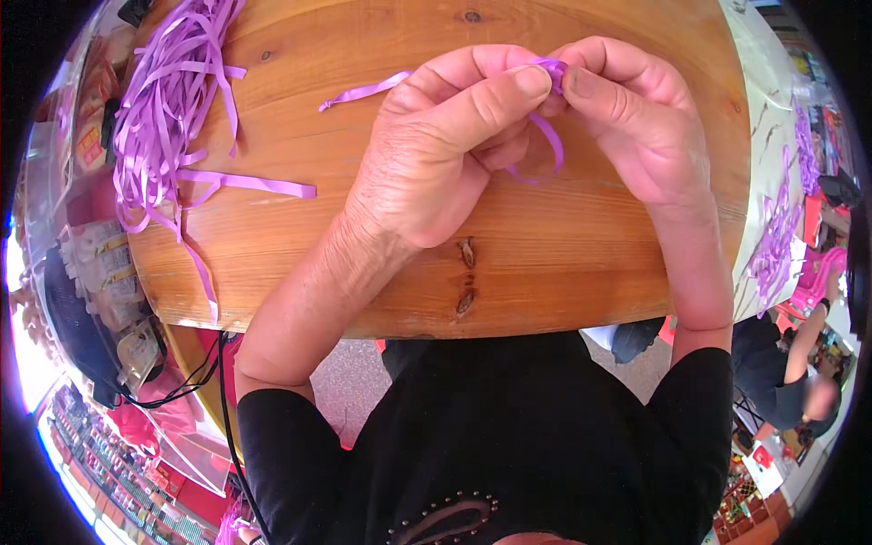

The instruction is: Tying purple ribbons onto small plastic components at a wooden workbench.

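Note:
A purple ribbon (548,145) is pinched between my two hands above the wooden table. My left hand (454,127) is closed on it with thumb and fingers, and a loose tail with a small knot at its tip sticks out to the left behind that hand. My right hand (627,109) grips the same ribbon with the thumb against bent fingers. The fingertips of both hands meet at a small bunched part of the ribbon, and a loop hangs below them. The exact shape of the bunched part is mostly hidden by my fingers.
A heap of purple ribbons (173,109) lies on the left of the wooden table (545,272), several strands trailing. More purple ribbons (777,241) lie on a pale marbled surface at the right. Another person (790,391) sits at the far right. Black cables (218,391) hang at left.

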Motion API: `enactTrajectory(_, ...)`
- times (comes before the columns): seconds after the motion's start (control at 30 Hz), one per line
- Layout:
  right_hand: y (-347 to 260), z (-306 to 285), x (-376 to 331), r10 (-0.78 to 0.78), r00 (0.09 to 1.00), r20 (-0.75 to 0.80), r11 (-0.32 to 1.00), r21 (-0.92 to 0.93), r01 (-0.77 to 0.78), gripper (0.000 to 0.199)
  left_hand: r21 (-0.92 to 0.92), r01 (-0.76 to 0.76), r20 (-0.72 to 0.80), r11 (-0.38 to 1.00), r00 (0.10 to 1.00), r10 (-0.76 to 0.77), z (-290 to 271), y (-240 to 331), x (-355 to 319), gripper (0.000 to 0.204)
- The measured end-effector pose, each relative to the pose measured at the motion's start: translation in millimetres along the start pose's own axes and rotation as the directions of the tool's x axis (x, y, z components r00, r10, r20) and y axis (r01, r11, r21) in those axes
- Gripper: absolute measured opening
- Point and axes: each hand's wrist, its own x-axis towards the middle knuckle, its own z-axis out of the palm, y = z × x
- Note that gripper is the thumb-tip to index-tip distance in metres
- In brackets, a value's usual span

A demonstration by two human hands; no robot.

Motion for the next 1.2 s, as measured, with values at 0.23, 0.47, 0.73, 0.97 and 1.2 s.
enactTrajectory(0.23, -1, 16, -7, -0.422, 0.906, -0.026, 0.692, -0.655, 0.304, 0.016, 0.032, -0.018, -0.018, 0.999, 1.000, 0.018, 3, 1, 0, 0.011)
enactTrajectory(0.47, -8, 9, -4, -0.546, 0.791, 0.278, 0.333, -0.794, 0.509, 0.017, 0.069, -0.031, -0.026, 0.997, 0.999, 0.033, 2, 1, -1, 0.012)
enactTrajectory(0.73, -9, 12, -7, -0.474, 0.865, 0.164, 0.535, -0.727, 0.431, 0.016, 0.234, -0.128, -0.021, 0.964, 0.990, 0.137, 5, 4, -4, 0.012)
enactTrajectory(0.97, -12, 6, -2, -0.469, 0.851, 0.235, 0.488, -0.734, 0.472, 0.017, 0.320, -0.058, -0.046, 0.946, 0.996, 0.077, 3, 9, -3, 0.012)
enactTrajectory(1.2, -9, 3, -5, -0.377, 0.915, 0.143, 0.727, -0.566, 0.388, 0.013, 0.338, -0.043, -0.059, 0.940, 0.996, 0.066, 7, 8, -4, 0.013)
